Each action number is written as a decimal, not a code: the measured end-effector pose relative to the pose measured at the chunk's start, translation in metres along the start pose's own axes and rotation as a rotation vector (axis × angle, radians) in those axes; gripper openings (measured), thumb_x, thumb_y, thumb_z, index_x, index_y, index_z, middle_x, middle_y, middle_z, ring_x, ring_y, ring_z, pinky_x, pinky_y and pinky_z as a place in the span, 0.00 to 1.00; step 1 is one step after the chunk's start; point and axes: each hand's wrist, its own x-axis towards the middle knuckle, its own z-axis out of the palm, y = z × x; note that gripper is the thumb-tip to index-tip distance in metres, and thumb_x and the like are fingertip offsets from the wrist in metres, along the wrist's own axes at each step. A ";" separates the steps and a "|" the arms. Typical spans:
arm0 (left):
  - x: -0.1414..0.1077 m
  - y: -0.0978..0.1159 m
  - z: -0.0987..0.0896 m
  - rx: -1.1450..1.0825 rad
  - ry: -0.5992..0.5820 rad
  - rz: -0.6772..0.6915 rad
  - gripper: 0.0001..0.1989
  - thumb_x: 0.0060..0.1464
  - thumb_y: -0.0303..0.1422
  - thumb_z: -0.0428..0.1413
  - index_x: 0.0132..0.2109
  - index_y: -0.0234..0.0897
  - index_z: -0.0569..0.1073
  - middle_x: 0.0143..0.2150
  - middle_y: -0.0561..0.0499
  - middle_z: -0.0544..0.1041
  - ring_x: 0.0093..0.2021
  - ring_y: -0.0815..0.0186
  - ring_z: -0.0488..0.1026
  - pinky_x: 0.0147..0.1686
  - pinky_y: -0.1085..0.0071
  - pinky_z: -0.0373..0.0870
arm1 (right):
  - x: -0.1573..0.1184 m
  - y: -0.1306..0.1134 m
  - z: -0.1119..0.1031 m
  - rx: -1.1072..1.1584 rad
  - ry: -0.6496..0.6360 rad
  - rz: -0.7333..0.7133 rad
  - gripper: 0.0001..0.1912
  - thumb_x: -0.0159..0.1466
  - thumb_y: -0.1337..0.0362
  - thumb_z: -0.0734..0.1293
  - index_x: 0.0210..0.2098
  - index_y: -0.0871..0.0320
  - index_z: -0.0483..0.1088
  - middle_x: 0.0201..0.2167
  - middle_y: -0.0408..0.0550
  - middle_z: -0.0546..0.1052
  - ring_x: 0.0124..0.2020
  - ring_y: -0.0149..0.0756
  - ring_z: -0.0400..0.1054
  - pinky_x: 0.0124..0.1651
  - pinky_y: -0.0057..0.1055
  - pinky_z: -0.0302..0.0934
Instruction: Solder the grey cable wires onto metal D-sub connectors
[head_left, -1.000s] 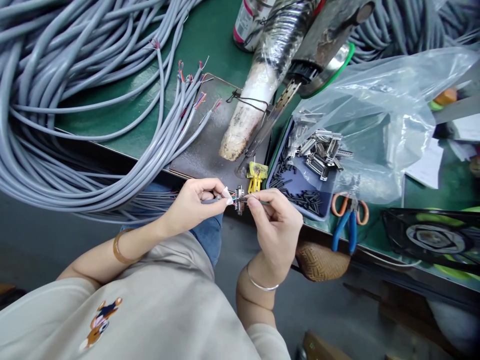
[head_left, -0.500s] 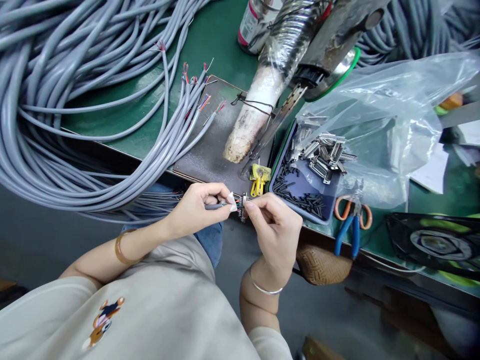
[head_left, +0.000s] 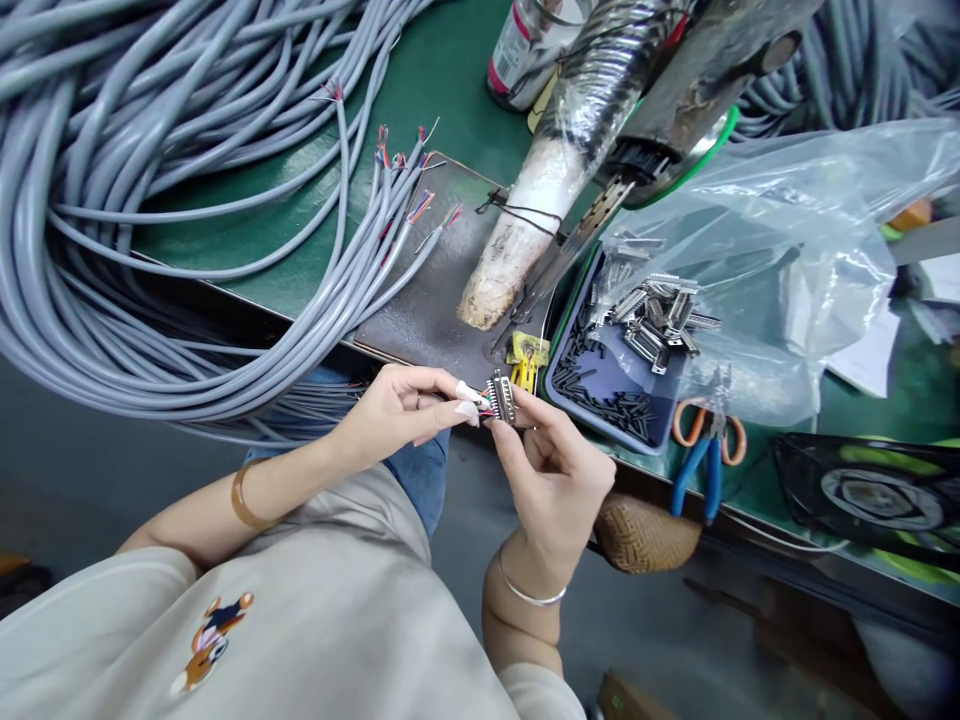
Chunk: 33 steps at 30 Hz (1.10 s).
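Observation:
Over the table's front edge, my left hand (head_left: 412,405) pinches the thin coloured wires (head_left: 486,404) close to their ends. White coverings show on its thumb and fingertip. My right hand (head_left: 559,465) grips a metal multi-pin connector (head_left: 502,397) between thumb and index finger, its row of pins toward the wires. The wires reach the pin side; whether each is joined cannot be made out. Just behind the connector sits a yellow clip (head_left: 525,370) with a yellow sponge-like piece. To the right, a blue tray (head_left: 551,385) holds several similar connectors (head_left: 660,315) and short black tubes (head_left: 604,405).
Grey cables (head_left: 225,400) fill the left, their stripped ends over a dark board (head_left: 420,325). A wrapped hose (head_left: 525,210) and a metal rod (head_left: 574,235) hang above the board. Pliers (head_left: 701,450), orange-handled scissors (head_left: 735,440) and a plastic bag (head_left: 795,250) lie right.
The connector has turned in my right hand, so its broad face and pins now show more. My right hand has shifted slightly right and down. My left fingers still pinch the wires.

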 end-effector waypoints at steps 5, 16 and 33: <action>-0.004 0.004 0.003 0.280 -0.065 0.320 0.07 0.57 0.35 0.66 0.34 0.35 0.83 0.35 0.45 0.84 0.33 0.66 0.79 0.33 0.71 0.76 | 0.001 0.003 0.008 0.313 -0.083 0.133 0.12 0.69 0.56 0.70 0.47 0.53 0.81 0.25 0.41 0.80 0.22 0.30 0.71 0.26 0.27 0.67; -0.002 -0.004 0.004 0.417 0.221 0.285 0.06 0.56 0.32 0.65 0.37 0.33 0.78 0.29 0.50 0.79 0.24 0.73 0.70 0.24 0.77 0.65 | 0.003 -0.001 0.009 0.262 0.422 -0.091 0.09 0.69 0.61 0.66 0.49 0.53 0.72 0.19 0.33 0.72 0.13 0.24 0.58 0.17 0.24 0.51; 0.011 -0.004 0.004 0.604 0.307 0.357 0.03 0.56 0.29 0.62 0.34 0.34 0.77 0.30 0.50 0.79 0.22 0.76 0.65 0.22 0.77 0.60 | 0.007 0.013 0.035 0.095 0.168 -0.103 0.04 0.67 0.66 0.71 0.38 0.53 0.71 0.47 0.48 0.86 0.46 0.37 0.83 0.43 0.33 0.79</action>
